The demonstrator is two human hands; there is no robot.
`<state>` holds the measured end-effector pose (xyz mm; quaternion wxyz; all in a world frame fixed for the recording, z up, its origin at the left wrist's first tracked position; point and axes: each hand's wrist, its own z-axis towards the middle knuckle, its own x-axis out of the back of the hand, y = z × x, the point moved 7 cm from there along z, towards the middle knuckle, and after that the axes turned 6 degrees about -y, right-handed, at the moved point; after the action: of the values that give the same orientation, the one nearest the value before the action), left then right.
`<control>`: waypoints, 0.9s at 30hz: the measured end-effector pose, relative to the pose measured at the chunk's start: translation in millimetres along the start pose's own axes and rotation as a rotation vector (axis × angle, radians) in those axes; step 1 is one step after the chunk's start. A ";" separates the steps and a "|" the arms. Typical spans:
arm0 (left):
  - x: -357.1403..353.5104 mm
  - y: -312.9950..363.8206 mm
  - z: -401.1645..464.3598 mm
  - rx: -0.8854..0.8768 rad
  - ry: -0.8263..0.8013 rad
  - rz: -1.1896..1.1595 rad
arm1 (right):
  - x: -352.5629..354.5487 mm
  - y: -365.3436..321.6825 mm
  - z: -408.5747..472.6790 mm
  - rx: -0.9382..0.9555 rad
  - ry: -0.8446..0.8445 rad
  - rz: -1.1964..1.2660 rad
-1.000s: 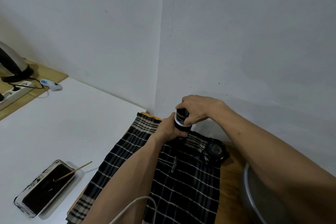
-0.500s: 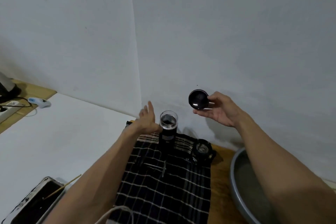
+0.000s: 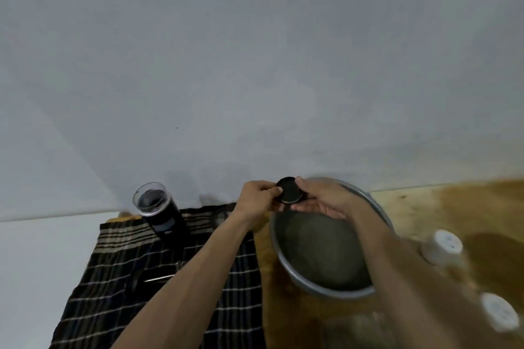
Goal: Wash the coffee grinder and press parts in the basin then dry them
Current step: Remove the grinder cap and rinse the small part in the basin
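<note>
A round black lid (image 3: 289, 189) is held over the far rim of the grey metal basin (image 3: 295, 272). My right hand (image 3: 323, 198) grips it from the right and below, and my left hand (image 3: 259, 195) pinches its left edge. The open coffee press body (image 3: 158, 211), dark with a clear rim, stands upright on the black checked cloth (image 3: 119, 278) to the left. A thin metal part (image 3: 158, 278) lies on the cloth. The basin's inside looks dark; whether it holds water I cannot tell.
Two white containers (image 3: 442, 246) (image 3: 499, 312) stand on the wet wooden surface (image 3: 453, 207) right of the basin. A white wall rises close behind everything. A white tabletop (image 3: 42, 258) lies left of the cloth.
The lid has been carried right from above the press to over the basin. My left hand left the press body and now holds the lid too. The view swung right.
</note>
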<state>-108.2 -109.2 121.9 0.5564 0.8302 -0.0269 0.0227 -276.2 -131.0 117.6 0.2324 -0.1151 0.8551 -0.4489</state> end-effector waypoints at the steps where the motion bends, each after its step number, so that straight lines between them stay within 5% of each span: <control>1: -14.7 -11.9 5.4 0.059 -0.014 -0.022 | 16.4 11.3 -4.0 -0.024 0.069 -0.019; 6: -75.5 -70.4 23.8 0.307 -0.011 -0.067 | 115.1 87.7 -35.0 -0.230 0.566 -0.282; 8: -88.0 -85.0 27.4 0.338 0.001 -0.069 | 129.2 109.3 -46.5 -0.311 0.646 -0.285; 11: -100.8 -104.8 29.5 0.383 0.011 -0.066 | 126.9 126.9 -49.9 -0.291 0.598 0.053; 14: -105.1 -115.5 28.5 0.396 0.014 -0.083 | 97.0 114.4 -45.7 -0.215 0.366 0.349; 18: -104.7 -119.3 29.4 0.400 0.015 -0.091 | 57.3 77.5 -36.1 -0.190 0.164 0.142; 22: -108.3 -118.0 25.7 0.389 -0.046 -0.144 | 66.4 64.5 -29.7 -0.209 0.244 -0.155; 27: -105.9 -119.8 30.6 0.407 -0.004 -0.246 | 109.9 75.4 -45.2 -0.263 0.584 -0.287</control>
<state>-205.3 -90.1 -7.4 0.3759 0.9224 0.0784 -0.0420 -393.0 -100.2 45.5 -0.1041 -0.1299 0.9111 -0.3770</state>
